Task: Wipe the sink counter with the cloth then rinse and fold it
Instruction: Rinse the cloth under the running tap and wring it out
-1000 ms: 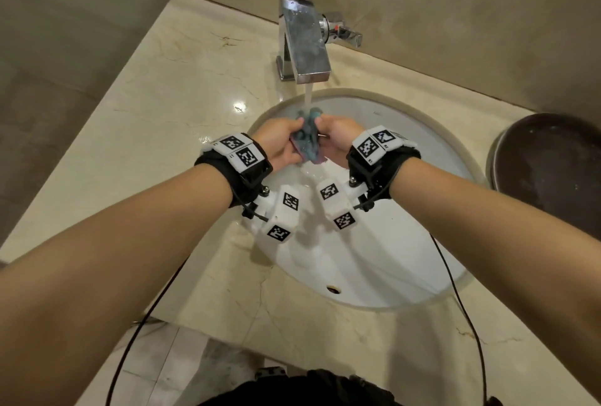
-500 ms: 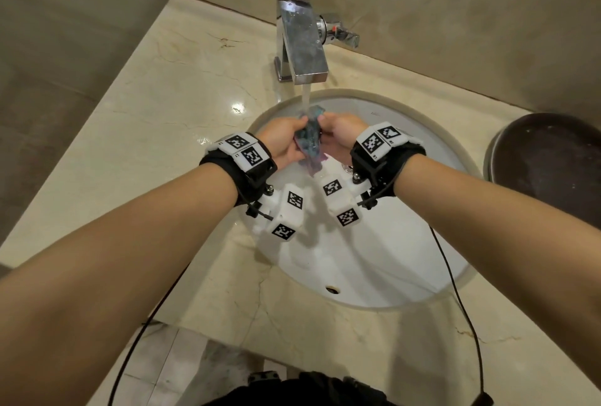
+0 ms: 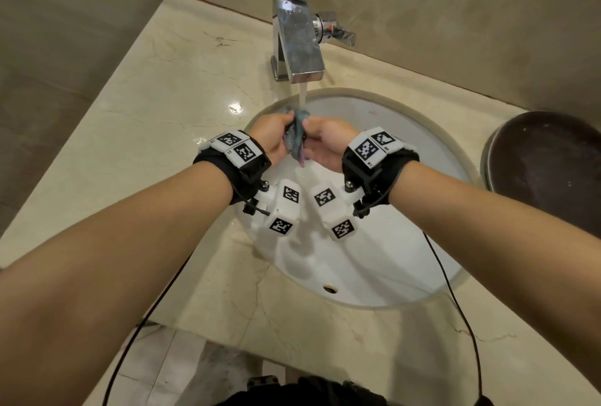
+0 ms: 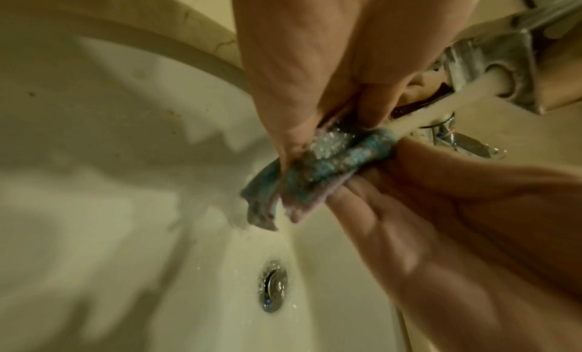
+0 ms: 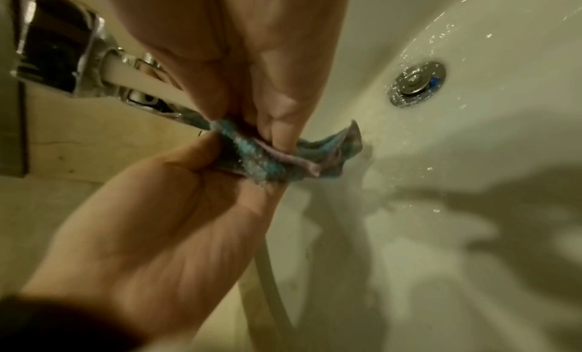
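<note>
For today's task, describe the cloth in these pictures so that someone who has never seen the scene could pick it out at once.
Start at the white oval sink set in the marble counter, with the chrome faucet behind it. Follow the running water down to where the left hand and right hand meet. The cloth is the bunched, wet, blue-green piece gripped between them, the only soft, coloured thing there.

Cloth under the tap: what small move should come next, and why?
Probably keep kneading the bunched blue-green cloth under the stream a moment, turning a fresh part up. The left hand and right hand both pinch it, and water from the chrome faucet strikes only its top edge.
</note>
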A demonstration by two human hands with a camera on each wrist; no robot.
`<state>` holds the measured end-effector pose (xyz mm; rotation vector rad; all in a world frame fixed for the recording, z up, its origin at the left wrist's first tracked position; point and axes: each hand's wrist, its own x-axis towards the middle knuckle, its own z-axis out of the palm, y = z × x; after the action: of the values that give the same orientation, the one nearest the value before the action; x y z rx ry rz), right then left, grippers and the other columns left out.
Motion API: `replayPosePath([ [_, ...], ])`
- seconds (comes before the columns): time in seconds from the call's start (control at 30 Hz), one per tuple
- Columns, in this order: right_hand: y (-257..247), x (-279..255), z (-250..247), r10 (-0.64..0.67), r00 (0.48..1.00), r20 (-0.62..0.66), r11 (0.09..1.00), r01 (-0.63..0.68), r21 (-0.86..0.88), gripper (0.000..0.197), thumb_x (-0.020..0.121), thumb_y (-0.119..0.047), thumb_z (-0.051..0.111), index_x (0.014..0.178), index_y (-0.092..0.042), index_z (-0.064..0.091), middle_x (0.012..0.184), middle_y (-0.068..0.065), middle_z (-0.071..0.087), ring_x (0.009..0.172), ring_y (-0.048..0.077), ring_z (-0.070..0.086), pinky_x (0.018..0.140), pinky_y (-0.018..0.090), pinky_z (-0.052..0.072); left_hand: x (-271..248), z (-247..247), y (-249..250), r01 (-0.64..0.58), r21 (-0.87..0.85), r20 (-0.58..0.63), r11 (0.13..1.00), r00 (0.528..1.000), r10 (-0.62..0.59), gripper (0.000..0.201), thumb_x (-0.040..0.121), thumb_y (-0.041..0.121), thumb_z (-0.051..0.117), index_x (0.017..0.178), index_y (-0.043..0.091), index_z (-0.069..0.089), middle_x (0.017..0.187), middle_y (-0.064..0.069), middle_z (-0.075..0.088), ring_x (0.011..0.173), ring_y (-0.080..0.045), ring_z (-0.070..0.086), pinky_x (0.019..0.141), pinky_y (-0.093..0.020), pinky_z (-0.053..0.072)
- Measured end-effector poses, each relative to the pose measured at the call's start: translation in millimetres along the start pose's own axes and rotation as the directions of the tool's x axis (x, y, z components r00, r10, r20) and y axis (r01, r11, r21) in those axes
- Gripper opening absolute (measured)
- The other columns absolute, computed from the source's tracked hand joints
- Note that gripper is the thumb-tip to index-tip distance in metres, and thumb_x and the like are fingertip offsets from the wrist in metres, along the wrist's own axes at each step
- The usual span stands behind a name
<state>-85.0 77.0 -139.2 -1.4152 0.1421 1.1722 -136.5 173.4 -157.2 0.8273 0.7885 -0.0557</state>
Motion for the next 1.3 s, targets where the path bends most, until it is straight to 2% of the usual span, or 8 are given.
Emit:
replayPosePath([
  [0.2, -8, 13, -3, 0.013, 0.997, -0.079, 0.991, -0.003, 0.130, 0.038, 0.100, -0.002, 0.030, 0.133, 0.013, 0.038, 0.085, 0.016, 0.051, 0.091, 0.029, 0.052, 0.109, 0.043, 0.036, -6, 10, -4, 0.032, 0.139, 0.070, 0.990, 0.997, -0.043, 0.022, 0.101, 0.018, 0.033, 0.111, 0.007, 0.049, 0.085, -0.008, 0.056, 0.074, -0.021, 0.056, 0.064, -0.033, 0.054],
  [0.3, -4, 5, 1, 0.018, 1.000, 0.015, 0.988, -0.020, 0.155, 0.032, 0.100, -0.002, 0.027, 0.126, 0.007, 0.042, 0.112, 0.025, 0.053, 0.111, 0.035, 0.051, 0.113, 0.046, 0.029, 0, 5, 0, -0.016, 0.084, 0.027, 0.996, 1.000, 0.014, 0.024, 0.101, 0.016, 0.034, 0.100, 0.009, 0.056, 0.089, -0.004, 0.060, 0.076, -0.017, 0.058, 0.074, -0.032, 0.052],
  [0.6, -11, 14, -11, 0.015, 1.000, 0.000, 0.985, -0.014, 0.172, 0.023, 0.100, -0.003, 0.026, 0.091, 0.000, 0.047, 0.086, 0.016, 0.051, 0.077, 0.025, 0.053, 0.053, 0.032, 0.056, -4, 7, -4, 0.000, 0.164, 0.138, 0.987, 0.990, -0.023, 0.023, 0.101, 0.016, 0.031, 0.110, 0.008, 0.050, 0.088, -0.010, 0.055, 0.058, -0.014, 0.059, 0.046, -0.025, 0.053],
  [0.7, -6, 11, -7, 0.049, 0.996, 0.069, 0.986, -0.059, 0.154, 0.027, 0.101, -0.004, 0.024, 0.096, 0.000, 0.050, 0.093, 0.017, 0.055, 0.086, 0.024, 0.056, 0.091, 0.037, 0.051, 2, -2, 0, -0.052, 0.102, 0.082, 0.993, 0.996, 0.044, 0.025, 0.101, 0.014, 0.033, 0.096, 0.010, 0.057, 0.090, -0.006, 0.060, 0.079, -0.016, 0.058, 0.069, -0.027, 0.052],
  [0.83, -6, 15, -6, 0.019, 1.000, 0.000, 0.989, -0.019, 0.146, 0.027, 0.101, -0.003, 0.023, 0.100, 0.001, 0.050, 0.092, 0.015, 0.054, 0.087, 0.026, 0.054, 0.112, 0.045, 0.031, -1, -3, 2, -0.016, 0.187, 0.122, 0.982, 0.993, -0.007, 0.023, 0.100, 0.018, 0.035, 0.099, 0.013, 0.057, 0.096, -0.010, 0.061, 0.080, -0.020, 0.060, 0.058, -0.029, 0.055],
  [1.0, -10, 23, -20, -0.038, 0.986, -0.160, 0.988, 0.013, -0.156, 0.020, 0.099, -0.007, 0.039, 0.113, -0.008, 0.053, 0.081, 0.009, 0.055, 0.069, 0.022, 0.053, 0.059, 0.037, 0.045, -1, -1, 3, -0.028, 0.311, 0.078, 0.950, 0.997, 0.004, 0.021, 0.100, 0.022, 0.035, 0.099, 0.015, 0.055, 0.095, -0.009, 0.062, 0.087, -0.025, 0.061, 0.073, -0.032, 0.052],
  [1.1, -11, 25, -30, -0.046, 0.978, -0.204, 0.970, -0.005, -0.245, 0.014, 0.097, -0.013, 0.045, 0.087, -0.017, 0.054, 0.067, 0.006, 0.055, 0.053, 0.020, 0.051, 0.060, 0.032, 0.042, 4, -7, 9, -0.072, 0.342, -0.061, 0.937, 0.993, 0.099, 0.026, 0.100, 0.022, 0.036, 0.114, 0.013, 0.056, 0.089, -0.003, 0.061, 0.081, -0.020, 0.059, 0.063, -0.028, 0.051],
  [1.3, -12, 20, -27, -0.060, 0.986, -0.159, 0.995, 0.045, -0.092, 0.006, 0.095, -0.010, 0.049, 0.090, -0.013, 0.050, 0.078, 0.015, 0.057, 0.063, 0.026, 0.055, 0.054, 0.030, 0.044, 6, -11, 11, -0.059, 0.353, -0.146, 0.934, 0.982, 0.118, 0.030, 0.098, 0.015, 0.041, 0.125, 0.007, 0.052, 0.083, -0.005, 0.061, 0.066, -0.019, 0.057, 0.042, -0.017, 0.042],
])
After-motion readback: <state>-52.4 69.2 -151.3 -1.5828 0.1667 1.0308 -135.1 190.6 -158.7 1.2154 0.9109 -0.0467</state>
